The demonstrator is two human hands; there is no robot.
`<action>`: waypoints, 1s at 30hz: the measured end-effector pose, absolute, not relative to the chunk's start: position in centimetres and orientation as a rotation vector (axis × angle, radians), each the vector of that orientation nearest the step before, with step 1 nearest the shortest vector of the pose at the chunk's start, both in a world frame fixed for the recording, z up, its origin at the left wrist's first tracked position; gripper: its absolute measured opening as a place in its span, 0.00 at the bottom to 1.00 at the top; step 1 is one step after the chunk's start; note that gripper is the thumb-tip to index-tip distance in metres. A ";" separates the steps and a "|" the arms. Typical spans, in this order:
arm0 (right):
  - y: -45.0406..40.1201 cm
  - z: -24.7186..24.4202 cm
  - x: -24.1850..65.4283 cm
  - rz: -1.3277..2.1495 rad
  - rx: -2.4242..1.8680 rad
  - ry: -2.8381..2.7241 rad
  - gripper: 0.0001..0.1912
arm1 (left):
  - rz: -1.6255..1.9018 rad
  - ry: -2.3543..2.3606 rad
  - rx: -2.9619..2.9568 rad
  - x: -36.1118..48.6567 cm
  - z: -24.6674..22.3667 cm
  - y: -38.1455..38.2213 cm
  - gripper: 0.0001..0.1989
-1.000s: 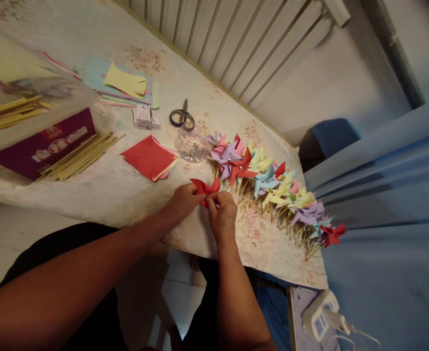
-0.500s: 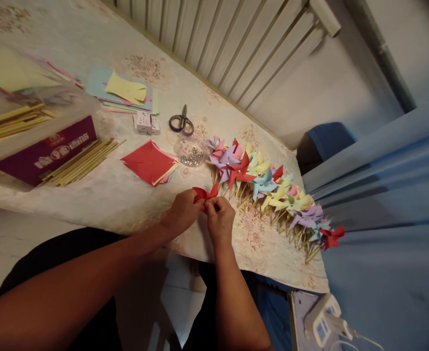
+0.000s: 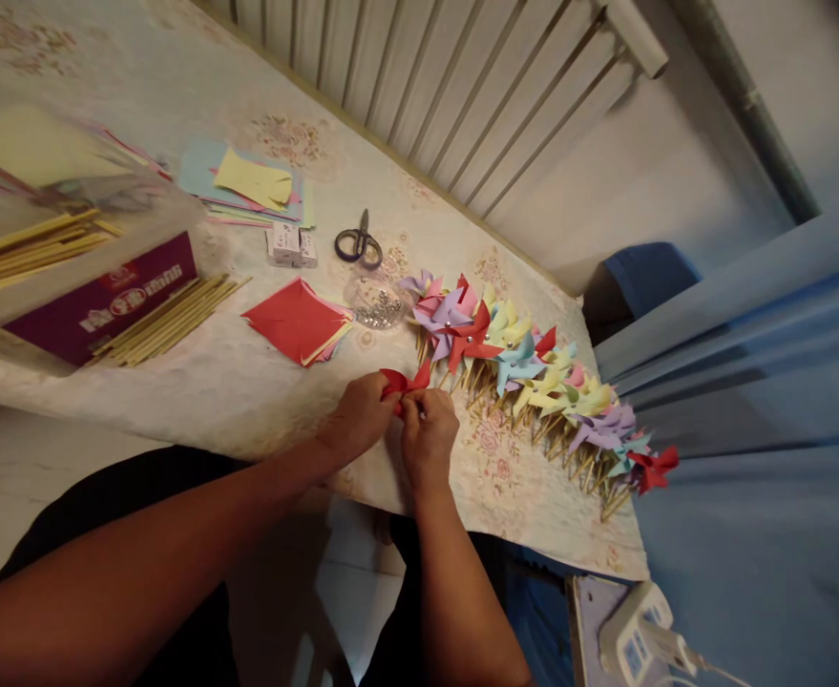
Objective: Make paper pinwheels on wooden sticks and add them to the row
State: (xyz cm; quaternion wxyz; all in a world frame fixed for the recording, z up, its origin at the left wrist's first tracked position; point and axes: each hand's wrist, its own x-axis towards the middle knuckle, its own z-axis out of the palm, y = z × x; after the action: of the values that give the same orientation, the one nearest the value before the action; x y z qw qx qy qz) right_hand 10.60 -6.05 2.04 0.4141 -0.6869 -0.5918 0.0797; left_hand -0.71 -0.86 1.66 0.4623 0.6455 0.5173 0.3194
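Note:
Near the table's front edge, my left hand [image 3: 363, 412] is closed on a red paper pinwheel [image 3: 414, 380], whose folded blades stick up between my hands. The fingers of my right hand [image 3: 429, 429] pinch the same pinwheel at its near side; anything small between those fingertips is hidden. Just beyond sits a clear dish of metal fasteners [image 3: 377, 303]. A stack of square paper sheets [image 3: 296, 320], red on top, lies to the left of it. Finished-looking pinwheels [image 3: 519, 363] on sticks lie in a long row to the right.
A plastic box [image 3: 104, 296] with wooden sticks stands at the left, and loose sticks [image 3: 172, 320] lie against it. Scissors [image 3: 359, 243], small white boxes [image 3: 290, 245] and coloured paper [image 3: 254, 179] are further back. A power strip [image 3: 638, 634] sits below the table's right corner.
My right hand's fingers have shifted slightly on the red pinwheel. The whole view has moved a little; both hands keep their hold.

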 end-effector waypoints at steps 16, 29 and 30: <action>-5.7 1.5 10.9 0.504 -1.755 -1.177 0.07 | 0.764 1.273 1.610 -0.8 1.4 -0.8 0.08; -5.1 0.3 12.6 0.956 -1.567 -0.941 0.12 | 0.777 1.265 1.541 -1.0 2.1 -0.7 0.12; -5.2 0.2 12.6 0.975 -1.539 -0.927 0.11 | 0.778 1.255 1.536 -1.0 2.1 -0.7 0.11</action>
State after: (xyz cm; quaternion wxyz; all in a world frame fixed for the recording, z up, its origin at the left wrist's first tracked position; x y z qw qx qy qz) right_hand 12.64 -5.18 0.19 0.5216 -0.6423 -0.3870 0.4071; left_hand -1.01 -0.72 2.13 0.4843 0.6306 0.5154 0.3196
